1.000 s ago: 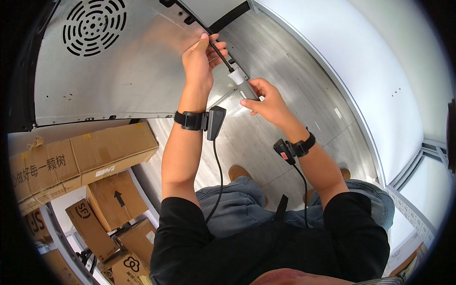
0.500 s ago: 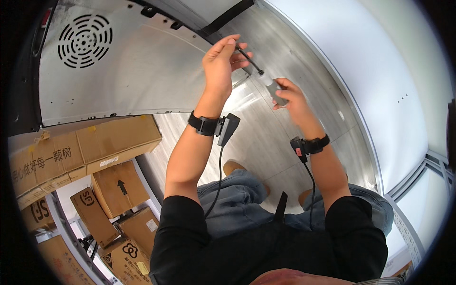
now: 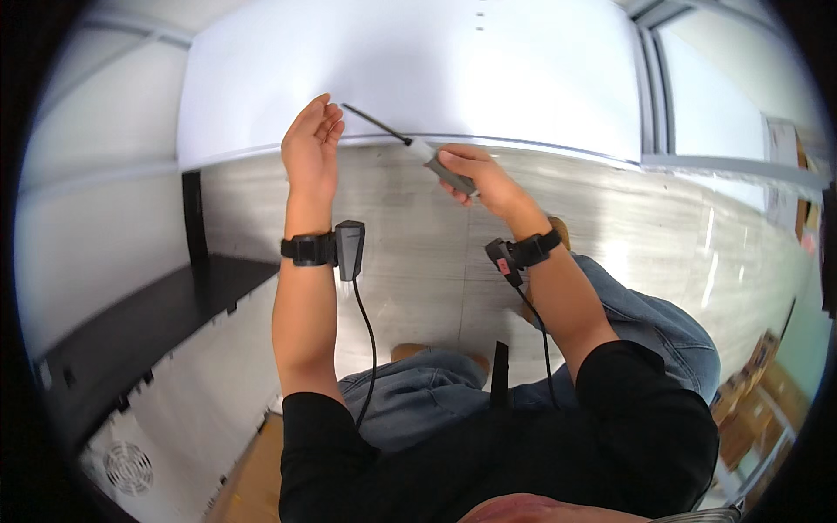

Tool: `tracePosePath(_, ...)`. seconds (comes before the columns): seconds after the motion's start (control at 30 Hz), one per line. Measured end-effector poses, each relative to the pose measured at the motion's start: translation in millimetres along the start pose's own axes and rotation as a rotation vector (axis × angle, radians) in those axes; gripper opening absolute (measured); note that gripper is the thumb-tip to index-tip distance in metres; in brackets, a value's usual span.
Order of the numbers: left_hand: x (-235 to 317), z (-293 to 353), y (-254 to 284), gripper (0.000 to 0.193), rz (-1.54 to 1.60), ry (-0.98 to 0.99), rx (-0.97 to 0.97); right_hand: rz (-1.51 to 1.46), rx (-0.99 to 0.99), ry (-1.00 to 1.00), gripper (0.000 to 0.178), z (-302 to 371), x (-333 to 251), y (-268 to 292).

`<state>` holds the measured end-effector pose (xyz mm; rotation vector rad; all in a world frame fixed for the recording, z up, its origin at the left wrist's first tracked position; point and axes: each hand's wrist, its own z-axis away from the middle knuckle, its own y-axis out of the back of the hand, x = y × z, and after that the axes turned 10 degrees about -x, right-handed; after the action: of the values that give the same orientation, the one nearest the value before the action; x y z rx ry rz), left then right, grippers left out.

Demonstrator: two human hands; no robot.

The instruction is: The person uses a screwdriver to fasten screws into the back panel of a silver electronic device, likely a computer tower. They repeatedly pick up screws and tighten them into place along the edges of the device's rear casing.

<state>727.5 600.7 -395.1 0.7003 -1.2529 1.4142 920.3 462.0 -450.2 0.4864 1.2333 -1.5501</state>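
While my right hand grips the grey screwdriver, my left hand hovers empty, loosely curled just beside its tip!

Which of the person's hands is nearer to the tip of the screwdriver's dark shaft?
Left. The left hand is just beside the tip, though contact is unclear. The right hand is farther off, gripping the grey handle at the opposite end.

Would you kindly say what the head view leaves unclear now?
Head view:
Screwdriver: tip too small to tell its shape, or whether the left hand touches it.
Grey handle: partly hidden by the right hand.
Cardboard box, lower left: partly covered by the black sleeve, cut off by the lower edge.
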Motion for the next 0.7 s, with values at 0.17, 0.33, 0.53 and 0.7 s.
tracePosePath(0.17,-69.2,-50.7,-91.3,0.022,-0.293,-0.012,-0.202,-0.161,0.355,0.14,0.034,49.7,21.8,74.8)
tracePosePath(0.33,-121.5,-86.8,-124.5,0.017,-0.695,-0.163,-0.27,-0.256,0.519,0.202,0.037,61.9,32.7,70.3)
tracePosePath(0.53,-143.9,-104.9,-140.1,0.01,-1.093,-0.411,-0.333,-0.28,0.558,0.17,0.038,60.3,50.1,73.2)
tracePosePath(0.7,-158.0,-122.0,-139.9,0.004,-1.227,-0.643,-0.227,-0.285,0.552,0.122,0.032,57.6,61.4,68.5)
